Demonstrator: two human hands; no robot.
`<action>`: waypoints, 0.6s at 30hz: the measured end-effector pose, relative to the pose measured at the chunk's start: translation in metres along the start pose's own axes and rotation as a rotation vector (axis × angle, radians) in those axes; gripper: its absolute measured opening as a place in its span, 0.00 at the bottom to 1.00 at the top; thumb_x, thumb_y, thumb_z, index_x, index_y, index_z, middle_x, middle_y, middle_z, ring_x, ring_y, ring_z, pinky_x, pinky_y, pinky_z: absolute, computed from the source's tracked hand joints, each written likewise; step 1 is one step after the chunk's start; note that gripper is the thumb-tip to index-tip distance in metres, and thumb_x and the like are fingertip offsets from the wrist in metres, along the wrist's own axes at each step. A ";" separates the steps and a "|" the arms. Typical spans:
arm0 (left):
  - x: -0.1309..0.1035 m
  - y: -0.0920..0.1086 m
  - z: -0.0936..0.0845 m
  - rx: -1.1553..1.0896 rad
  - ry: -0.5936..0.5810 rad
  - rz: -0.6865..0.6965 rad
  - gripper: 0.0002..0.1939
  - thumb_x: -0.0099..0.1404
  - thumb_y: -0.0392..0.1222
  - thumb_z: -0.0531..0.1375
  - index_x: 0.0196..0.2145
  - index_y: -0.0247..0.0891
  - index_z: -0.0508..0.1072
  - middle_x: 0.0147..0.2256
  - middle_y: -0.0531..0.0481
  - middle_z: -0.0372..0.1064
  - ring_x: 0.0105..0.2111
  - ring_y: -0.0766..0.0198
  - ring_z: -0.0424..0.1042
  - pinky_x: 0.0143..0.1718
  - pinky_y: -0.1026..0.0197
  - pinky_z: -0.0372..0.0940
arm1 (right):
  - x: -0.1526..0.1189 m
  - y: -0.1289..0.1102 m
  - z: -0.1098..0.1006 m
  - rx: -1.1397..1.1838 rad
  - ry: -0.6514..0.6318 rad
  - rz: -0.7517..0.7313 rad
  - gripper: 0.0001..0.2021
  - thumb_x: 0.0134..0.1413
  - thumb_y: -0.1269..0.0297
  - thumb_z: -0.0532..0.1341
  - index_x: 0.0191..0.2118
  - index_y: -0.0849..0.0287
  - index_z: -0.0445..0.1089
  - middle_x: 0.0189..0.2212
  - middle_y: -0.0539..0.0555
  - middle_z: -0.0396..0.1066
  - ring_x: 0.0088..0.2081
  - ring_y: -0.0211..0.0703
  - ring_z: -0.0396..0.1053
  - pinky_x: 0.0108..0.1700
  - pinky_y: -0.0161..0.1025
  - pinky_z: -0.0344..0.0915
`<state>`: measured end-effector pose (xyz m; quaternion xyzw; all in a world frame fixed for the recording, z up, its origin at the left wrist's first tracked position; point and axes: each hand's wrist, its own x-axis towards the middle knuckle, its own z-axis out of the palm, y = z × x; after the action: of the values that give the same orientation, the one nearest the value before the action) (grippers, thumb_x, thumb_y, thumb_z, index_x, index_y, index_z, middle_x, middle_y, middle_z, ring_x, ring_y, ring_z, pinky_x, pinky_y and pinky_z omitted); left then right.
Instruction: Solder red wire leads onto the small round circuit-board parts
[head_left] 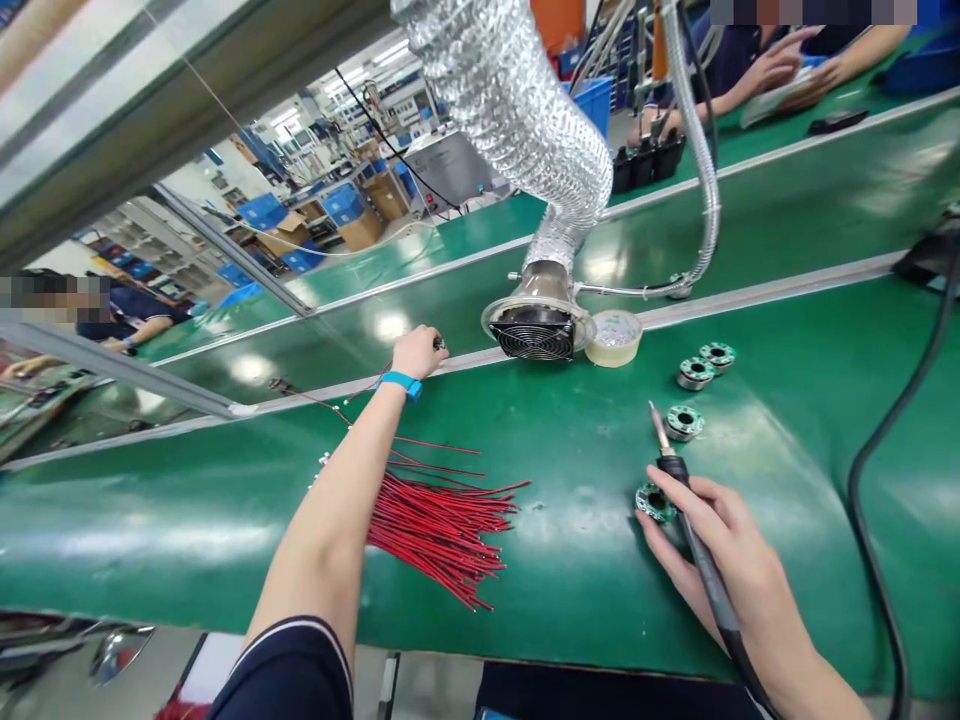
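My left hand [418, 353], with a blue band at the wrist, reaches to the back rail, its fingers closed round a small round part [439, 345] that is mostly hidden. Under that forearm lies a bundle of red wires [442, 520], with a few strands loose behind it. In my right hand [739, 560] is a soldering iron [697, 545], its tip pointing away from me. The thumb and a finger of this hand also touch a ring-shaped circuit board part [655, 503] on the bench. Beyond the iron's tip sits a similar part [684, 422], with two more [696, 373] touching behind it.
A fume extractor fan [536, 338] on a foil duct [525, 110] hangs low over the green bench [570, 570]. Beside it lies a tape roll [613, 338]. A black cable [862, 500] curves along the right. Co-workers' hands [780, 75] show across the line.
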<state>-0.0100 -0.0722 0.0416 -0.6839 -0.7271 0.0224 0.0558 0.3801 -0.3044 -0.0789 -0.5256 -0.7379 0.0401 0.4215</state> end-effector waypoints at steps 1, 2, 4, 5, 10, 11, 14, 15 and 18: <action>0.001 -0.003 0.006 -0.014 0.007 -0.004 0.15 0.67 0.42 0.63 0.49 0.35 0.79 0.49 0.35 0.76 0.50 0.44 0.75 0.52 0.48 0.67 | 0.000 0.001 0.001 -0.006 0.009 -0.001 0.25 0.69 0.60 0.62 0.69 0.49 0.64 0.49 0.57 0.70 0.37 0.41 0.75 0.35 0.36 0.71; -0.002 -0.005 0.011 -0.031 0.019 0.000 0.15 0.68 0.41 0.62 0.51 0.35 0.78 0.50 0.35 0.76 0.52 0.43 0.73 0.55 0.46 0.66 | -0.001 0.001 0.001 -0.010 0.017 -0.003 0.26 0.70 0.60 0.62 0.70 0.49 0.64 0.49 0.57 0.70 0.37 0.41 0.74 0.36 0.36 0.71; -0.020 -0.008 0.016 -0.068 0.057 0.033 0.17 0.71 0.40 0.60 0.55 0.35 0.76 0.53 0.34 0.74 0.57 0.42 0.70 0.60 0.42 0.62 | 0.000 0.001 0.000 -0.011 0.025 -0.007 0.26 0.70 0.61 0.62 0.70 0.49 0.63 0.49 0.57 0.69 0.37 0.41 0.74 0.37 0.36 0.71; -0.034 -0.009 0.017 -0.086 0.073 0.061 0.18 0.72 0.42 0.60 0.57 0.37 0.75 0.55 0.35 0.74 0.59 0.43 0.68 0.61 0.42 0.60 | 0.001 0.001 -0.001 -0.004 0.021 -0.007 0.26 0.70 0.62 0.62 0.70 0.49 0.63 0.49 0.57 0.69 0.37 0.40 0.74 0.37 0.36 0.72; -0.109 -0.012 0.025 -0.382 -0.156 0.513 0.12 0.68 0.51 0.67 0.44 0.42 0.79 0.45 0.46 0.77 0.48 0.55 0.73 0.54 0.53 0.66 | 0.008 -0.010 -0.003 0.115 -0.022 -0.008 0.25 0.68 0.67 0.63 0.68 0.49 0.66 0.48 0.56 0.69 0.40 0.40 0.75 0.41 0.34 0.73; -0.120 -0.012 0.029 -0.449 -0.212 0.575 0.11 0.69 0.51 0.66 0.40 0.41 0.78 0.41 0.47 0.76 0.44 0.56 0.73 0.50 0.54 0.67 | 0.009 -0.014 -0.001 0.151 -0.030 -0.006 0.25 0.67 0.68 0.63 0.67 0.49 0.66 0.48 0.56 0.69 0.40 0.39 0.75 0.43 0.34 0.74; -0.142 -0.007 0.039 -0.526 -0.228 0.574 0.12 0.74 0.47 0.59 0.34 0.40 0.74 0.35 0.48 0.73 0.38 0.58 0.71 0.43 0.57 0.66 | 0.008 -0.025 0.005 0.265 -0.066 0.000 0.25 0.66 0.71 0.62 0.66 0.50 0.66 0.48 0.55 0.69 0.43 0.39 0.75 0.46 0.33 0.75; -0.146 -0.003 0.041 -0.537 -0.201 0.557 0.12 0.75 0.46 0.57 0.34 0.40 0.73 0.35 0.48 0.73 0.37 0.59 0.71 0.42 0.57 0.66 | 0.008 -0.028 0.007 0.300 -0.081 0.005 0.25 0.66 0.71 0.61 0.66 0.50 0.66 0.49 0.56 0.68 0.44 0.39 0.76 0.46 0.34 0.75; -0.156 0.019 0.039 -0.612 -0.073 0.502 0.11 0.77 0.45 0.55 0.38 0.40 0.72 0.36 0.49 0.72 0.36 0.61 0.71 0.40 0.59 0.66 | 0.006 -0.035 0.010 0.351 -0.122 0.033 0.27 0.66 0.69 0.62 0.68 0.49 0.63 0.51 0.57 0.68 0.49 0.43 0.75 0.51 0.38 0.76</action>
<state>0.0139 -0.2252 -0.0066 -0.8241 -0.5119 -0.1580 -0.1838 0.3466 -0.3118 -0.0645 -0.4528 -0.7349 0.2069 0.4605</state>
